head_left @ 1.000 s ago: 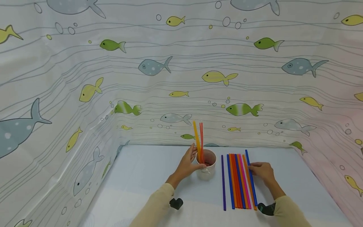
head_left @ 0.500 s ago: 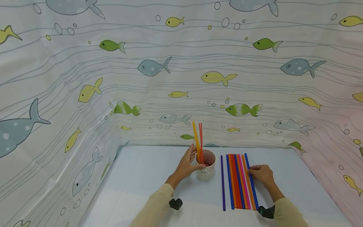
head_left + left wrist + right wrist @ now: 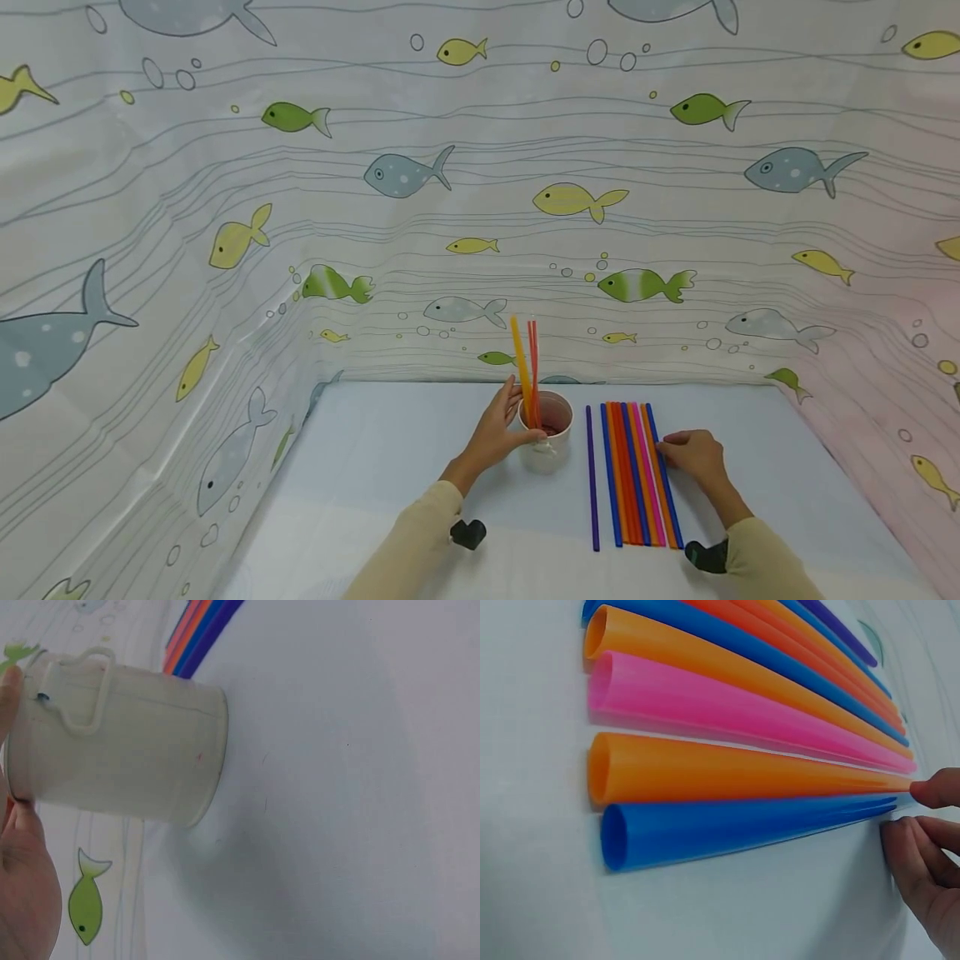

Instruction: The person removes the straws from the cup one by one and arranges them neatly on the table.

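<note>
In the head view, a white mug (image 3: 546, 458) stands upright on the table, holding yellow straws (image 3: 519, 354) and thin red straws (image 3: 533, 358). My left hand (image 3: 491, 435) grips it at the rim, thumb in front and fingers behind; the mug's handle shows in the left wrist view. To the right lies a row of blue, orange, red and pink straws side by side. At its right end my right hand (image 3: 697, 454) pinches a blue straw (image 3: 705, 829) near its far part. That straw lies against an orange straw (image 3: 705, 771) on the table.
A purple straw (image 3: 592, 479) lies apart between the mug and the row. A fish-patterned sheet (image 3: 480, 208) rises behind the white table (image 3: 360, 467) and at both sides. Black wrist devices (image 3: 468, 534) sit under the sleeves.
The blue straw at the right end has been brought down and left, from slanting and sticking out above the row to nearly level with it. My left hand still grips the mug.
</note>
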A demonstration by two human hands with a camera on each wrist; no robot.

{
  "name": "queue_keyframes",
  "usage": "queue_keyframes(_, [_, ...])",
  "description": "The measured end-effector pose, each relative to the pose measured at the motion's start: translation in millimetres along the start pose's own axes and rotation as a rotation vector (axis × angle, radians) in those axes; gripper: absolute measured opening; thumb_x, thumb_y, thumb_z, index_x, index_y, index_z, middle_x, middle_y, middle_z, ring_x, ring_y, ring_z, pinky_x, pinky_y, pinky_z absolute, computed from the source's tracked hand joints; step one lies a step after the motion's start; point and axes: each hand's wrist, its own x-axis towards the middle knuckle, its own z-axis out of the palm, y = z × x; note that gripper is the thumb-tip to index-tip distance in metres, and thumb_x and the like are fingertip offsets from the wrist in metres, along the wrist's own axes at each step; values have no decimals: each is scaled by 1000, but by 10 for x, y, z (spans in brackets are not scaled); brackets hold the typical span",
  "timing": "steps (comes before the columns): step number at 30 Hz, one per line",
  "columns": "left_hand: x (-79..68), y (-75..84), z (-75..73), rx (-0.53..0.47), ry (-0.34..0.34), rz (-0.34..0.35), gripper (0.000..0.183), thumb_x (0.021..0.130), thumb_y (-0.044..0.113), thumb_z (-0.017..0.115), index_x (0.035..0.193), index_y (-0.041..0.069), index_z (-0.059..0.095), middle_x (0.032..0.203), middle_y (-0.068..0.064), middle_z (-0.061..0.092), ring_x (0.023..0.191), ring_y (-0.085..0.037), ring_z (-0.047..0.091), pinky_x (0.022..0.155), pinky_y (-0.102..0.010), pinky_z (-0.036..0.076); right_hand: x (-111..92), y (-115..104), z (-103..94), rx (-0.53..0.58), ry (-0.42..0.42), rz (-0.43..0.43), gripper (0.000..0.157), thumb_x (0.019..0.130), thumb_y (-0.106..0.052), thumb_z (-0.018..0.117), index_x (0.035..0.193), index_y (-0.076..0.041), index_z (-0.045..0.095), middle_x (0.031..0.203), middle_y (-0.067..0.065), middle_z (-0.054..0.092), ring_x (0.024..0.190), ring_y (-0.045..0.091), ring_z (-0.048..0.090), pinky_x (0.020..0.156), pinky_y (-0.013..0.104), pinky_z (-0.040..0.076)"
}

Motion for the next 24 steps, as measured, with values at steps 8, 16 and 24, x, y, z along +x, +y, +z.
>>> queue_keyframes(8, [-5,10,-2,-10,1,1,110,77,30,82,157,13,9,152,-8,36,139,-18,37,109,-29,33,0,-121,-18,-20,77,-73,32,88,-17,70,103,11,69,88,20,70,71,25,67,57,31,56])
queue_keyframes(16, [-17,-27,-40,-9,12,18,110,78,24,83,157,12,8,150,-11,37,138,-22,38,110,-35,34,-6,-540,229,128,65,-250,45,89,-25,73,125,1,62,111,17,69,104,35,63,87,49,54])
queue_keyframes(24, [-54,199,-46,-27,-21,18,107,80,17,81,156,2,7,151,-19,34,139,-30,35,110,-42,33,9,-1019,495,379,-257,-435,73,84,-30,78,146,-10,44,145,15,47,132,34,46,102,48,44])
